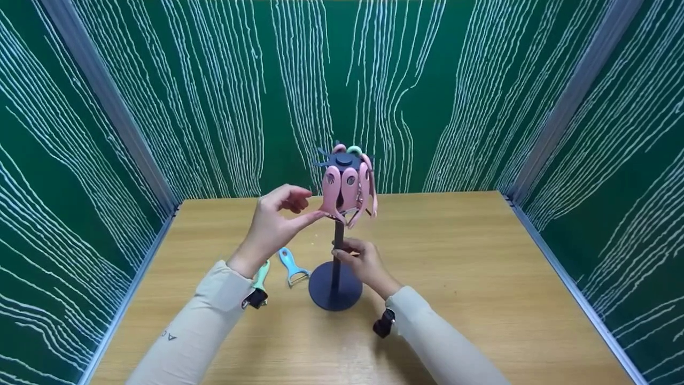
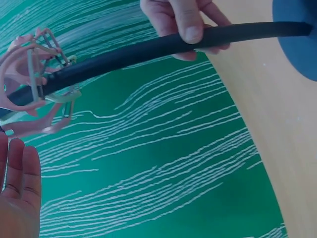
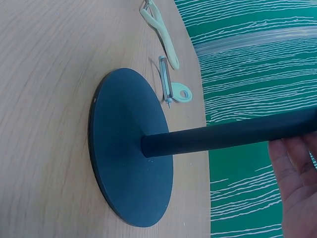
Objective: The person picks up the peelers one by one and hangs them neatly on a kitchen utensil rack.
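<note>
A black rack stand (image 1: 335,286) with a round base and hooks at the top stands upright. Several pink peelers (image 1: 331,187) hang from its hooks, blades down, with a mint green peeler (image 1: 355,150) behind them. My left hand (image 1: 278,219) is beside the left-front pink peeler, thumb tip at its lower end and the other fingers apart from it. In the left wrist view, the fingers (image 2: 22,171) look fairly straight. Lower down, my right hand (image 1: 366,262) grips the pole (image 2: 133,57) between thumb and fingers.
A blue peeler (image 1: 287,259) lies on the wooden table (image 1: 454,278) left of the base. Near it, a green peeler (image 1: 262,275) is partly hidden by the left wrist. Green walls with white lines (image 1: 299,80) enclose the table's back and sides.
</note>
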Tool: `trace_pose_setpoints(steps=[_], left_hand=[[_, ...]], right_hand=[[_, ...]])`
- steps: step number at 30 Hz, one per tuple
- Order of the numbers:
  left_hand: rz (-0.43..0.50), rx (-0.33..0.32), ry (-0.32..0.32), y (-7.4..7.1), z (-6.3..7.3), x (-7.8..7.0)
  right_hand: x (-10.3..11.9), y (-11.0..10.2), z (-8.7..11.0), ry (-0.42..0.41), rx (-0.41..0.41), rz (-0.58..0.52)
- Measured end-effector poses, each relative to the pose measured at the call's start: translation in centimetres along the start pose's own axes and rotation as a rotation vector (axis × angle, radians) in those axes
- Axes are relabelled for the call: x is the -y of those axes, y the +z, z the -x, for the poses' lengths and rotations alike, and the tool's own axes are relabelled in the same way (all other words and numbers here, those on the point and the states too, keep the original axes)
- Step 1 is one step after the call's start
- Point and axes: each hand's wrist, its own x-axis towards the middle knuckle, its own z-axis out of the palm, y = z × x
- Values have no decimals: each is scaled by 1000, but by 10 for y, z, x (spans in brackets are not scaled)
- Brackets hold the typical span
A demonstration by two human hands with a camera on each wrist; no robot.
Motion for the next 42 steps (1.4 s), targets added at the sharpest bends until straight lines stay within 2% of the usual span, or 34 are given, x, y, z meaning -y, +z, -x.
trace_pose_setpoints(steps=[4, 13, 19, 29, 35, 42], left_hand=[[-5, -2, -17, -2, 7, 11], [-18, -9, -109, -4, 28, 35], [-17, 25, -185, 0, 47, 53], [-46, 57, -260, 2, 72, 78], [-86, 50, -259, 1, 85, 94], [-132, 84, -275, -4, 96, 110]], right_hand=[[1, 0, 0, 4, 4, -1], [0, 1, 1, 36, 13, 21], [2, 1, 2, 36, 13, 26], [2, 1, 2, 13, 4, 31], [3, 3, 1, -16, 2, 22], [1, 1, 1, -5, 12, 18]])
